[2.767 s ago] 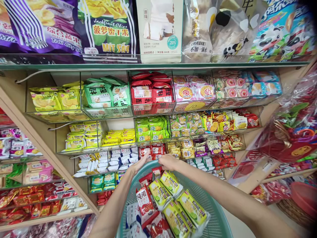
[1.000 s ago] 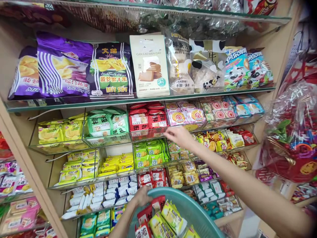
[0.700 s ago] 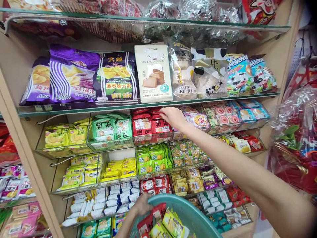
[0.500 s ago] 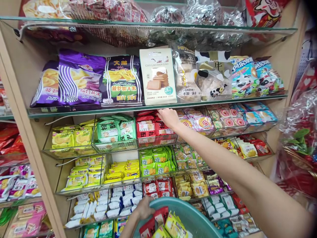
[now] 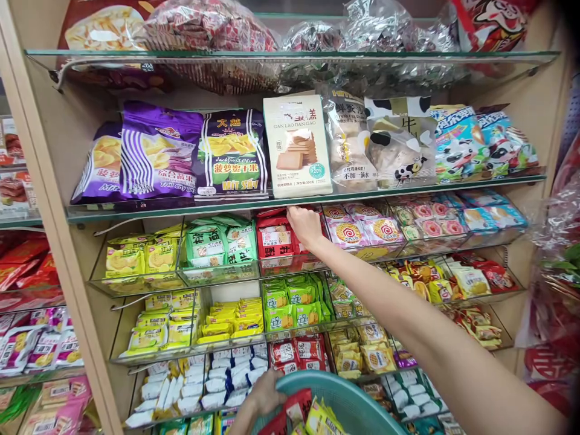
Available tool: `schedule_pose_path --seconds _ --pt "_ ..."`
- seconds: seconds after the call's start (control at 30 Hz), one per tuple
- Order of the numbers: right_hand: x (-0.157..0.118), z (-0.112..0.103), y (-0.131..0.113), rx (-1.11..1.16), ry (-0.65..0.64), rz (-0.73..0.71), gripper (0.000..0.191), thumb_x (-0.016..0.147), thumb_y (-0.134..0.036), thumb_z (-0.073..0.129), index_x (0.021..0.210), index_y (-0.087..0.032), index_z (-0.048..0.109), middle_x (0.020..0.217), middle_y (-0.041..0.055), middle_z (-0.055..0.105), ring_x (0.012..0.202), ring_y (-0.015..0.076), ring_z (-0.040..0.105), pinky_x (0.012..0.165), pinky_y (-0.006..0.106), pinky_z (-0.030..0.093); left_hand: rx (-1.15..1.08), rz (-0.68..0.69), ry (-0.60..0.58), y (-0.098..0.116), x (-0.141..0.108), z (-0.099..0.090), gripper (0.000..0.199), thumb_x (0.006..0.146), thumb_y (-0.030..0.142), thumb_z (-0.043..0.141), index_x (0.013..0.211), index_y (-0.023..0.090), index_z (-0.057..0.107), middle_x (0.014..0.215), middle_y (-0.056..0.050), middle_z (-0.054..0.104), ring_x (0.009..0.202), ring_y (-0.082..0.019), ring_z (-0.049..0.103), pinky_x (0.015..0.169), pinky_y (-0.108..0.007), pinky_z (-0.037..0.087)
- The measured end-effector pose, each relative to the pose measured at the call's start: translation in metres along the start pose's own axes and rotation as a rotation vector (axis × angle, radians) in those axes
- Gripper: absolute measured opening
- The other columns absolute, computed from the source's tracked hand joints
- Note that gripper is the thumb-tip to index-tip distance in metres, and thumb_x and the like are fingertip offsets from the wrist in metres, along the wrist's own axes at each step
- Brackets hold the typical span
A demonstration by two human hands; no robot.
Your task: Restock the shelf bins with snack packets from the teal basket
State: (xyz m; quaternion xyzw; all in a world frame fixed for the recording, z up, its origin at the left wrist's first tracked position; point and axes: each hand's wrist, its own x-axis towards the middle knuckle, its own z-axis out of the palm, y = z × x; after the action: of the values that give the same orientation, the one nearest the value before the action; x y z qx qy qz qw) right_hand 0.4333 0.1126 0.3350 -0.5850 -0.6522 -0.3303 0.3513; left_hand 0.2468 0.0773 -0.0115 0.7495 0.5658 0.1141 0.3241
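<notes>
My right hand [image 5: 306,227] reaches up to a bay just under the middle glass shelf. Its fingers are closed at the upper edge of a red snack packet [image 5: 274,237]; the fingertips are partly hidden. Low in the view, my left hand [image 5: 267,393] grips the rim of a teal plastic basket [image 5: 338,382]. Inside the basket lie red packets [image 5: 298,406] and yellow packets [image 5: 322,418]. Green packets [image 5: 206,243] fill the bay left of my right hand, and pink-and-white packets with a red swirl [image 5: 347,234] fill the bay on its right.
Above my right hand, the glass shelf edge [image 5: 226,207] carries large snack bags and an upright cream box [image 5: 296,148]. Clear dividers split the lower tiers, which hold yellow packets [image 5: 124,260], bright green packets [image 5: 294,317] and white-wrapped snacks [image 5: 174,386]. A wooden upright [image 5: 75,290] stands at left.
The whole view has shifted slightly, so the shelves appear lower and farther right. My right hand is still at the red packets, and my left hand still grips the basket.
</notes>
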Motion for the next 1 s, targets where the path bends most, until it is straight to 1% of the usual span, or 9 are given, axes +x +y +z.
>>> schedule_pose_path --seconds 0.13,0.23,0.33,0.4,0.53,0.63,0.77,0.9,1.0 --pt "-0.008 0.003 -0.005 0.096 0.066 0.046 0.033 0.098 -0.027 0.028 0.107 -0.019 0.058 0.098 0.0098 0.069 0.081 0.022 0.066 0.063 0.026 0.037 -0.03 0.009 -0.011 0.002 -0.001 -0.002 0.025 0.056 0.019 0.058 0.078 0.025 0.068 0.08 0.002 0.07 0.084 -0.024 0.065 0.074 -0.031 0.048" --pt "-0.014 0.004 -0.008 0.229 0.129 0.12 0.031 0.097 -0.03 0.032 0.108 -0.02 0.058 0.094 0.0083 0.07 0.081 0.0214 0.065 0.063 0.025 0.036 -0.041 0.014 -0.017 0.004 -0.003 -0.004 0.023 0.057 0.018 0.059 0.078 0.025 0.067 0.079 0.002 0.069 0.083 -0.024 0.065 0.073 -0.031 0.048" --pt "-0.018 0.006 -0.01 0.451 0.221 0.193 0.027 0.095 -0.03 0.036 0.106 -0.019 0.059 0.085 0.0062 0.07 0.079 0.0202 0.065 0.066 0.026 0.039 -0.03 0.028 -0.014 0.005 -0.004 -0.007 0.022 0.058 0.019 0.058 0.078 0.023 0.067 0.08 0.001 0.068 0.082 -0.023 0.064 0.072 -0.029 0.047" --pt "-0.02 0.01 -0.013 0.664 0.259 0.239 0.025 0.094 -0.029 0.037 0.104 -0.018 0.058 0.078 0.0041 0.069 0.073 0.0176 0.065 0.068 0.025 0.042 -0.012 0.033 -0.01 0.006 -0.005 -0.007 0.021 0.058 0.019 0.057 0.077 0.022 0.066 0.078 0.0 0.067 0.081 -0.023 0.064 0.071 -0.029 0.046" --pt "-0.021 0.016 -0.02 1.098 0.241 0.402 0.018 0.088 -0.025 0.042 0.094 -0.016 0.056 0.073 0.0021 0.067 0.064 0.0135 0.066 0.064 0.024 0.05 -0.006 0.025 -0.012 0.008 -0.005 -0.008 0.02 0.057 0.019 0.057 0.075 0.021 0.065 0.078 -0.001 0.067 0.081 -0.024 0.064 0.068 -0.03 0.046" --pt "-0.019 0.017 -0.026 1.284 0.248 0.536 0.009 0.082 -0.023 0.049 0.083 -0.016 0.055 0.071 0.0014 0.067 0.063 0.013 0.067 0.064 0.024 0.053 -0.018 0.019 -0.024 0.008 -0.005 -0.008 0.02 0.057 0.02 0.057 0.076 0.022 0.065 0.076 -0.001 0.067 0.081 -0.025 0.064 0.067 -0.03 0.046" --pt "-0.012 0.011 -0.032 1.512 0.266 0.695 0.013 0.081 -0.024 0.057 0.072 -0.017 0.05 0.064 -0.002 0.061 0.059 0.0111 0.066 0.06 0.023 0.056 -0.036 0.027 -0.032 0.009 -0.005 -0.008 0.019 0.059 0.022 0.057 0.076 0.023 0.066 0.076 0.0 0.067 0.081 -0.024 0.064 0.067 -0.029 0.047" --pt "-0.008 0.001 -0.035 1.64 0.231 0.869 0.012 0.078 -0.009 0.058 0.076 -0.016 0.048 0.061 -0.0049 0.058 0.053 0.0087 0.063 0.055 0.021 0.057 -0.018 0.03 -0.033 0.009 -0.005 -0.009 0.022 0.059 0.021 0.057 0.079 0.022 0.066 0.079 0.0 0.067 0.08 -0.023 0.064 0.069 -0.029 0.047" --pt "-0.01 -0.007 -0.035 1.688 0.161 0.947 0.017 0.077 -0.003 0.055 0.083 -0.016 0.047 0.061 -0.0053 0.058 0.052 0.0082 0.062 0.055 0.022 0.058 -0.003 0.026 -0.031 0.01 -0.006 -0.01 0.02 0.059 0.022 0.058 0.077 0.022 0.066 0.08 0.0 0.068 0.081 -0.023 0.064 0.07 -0.029 0.047"
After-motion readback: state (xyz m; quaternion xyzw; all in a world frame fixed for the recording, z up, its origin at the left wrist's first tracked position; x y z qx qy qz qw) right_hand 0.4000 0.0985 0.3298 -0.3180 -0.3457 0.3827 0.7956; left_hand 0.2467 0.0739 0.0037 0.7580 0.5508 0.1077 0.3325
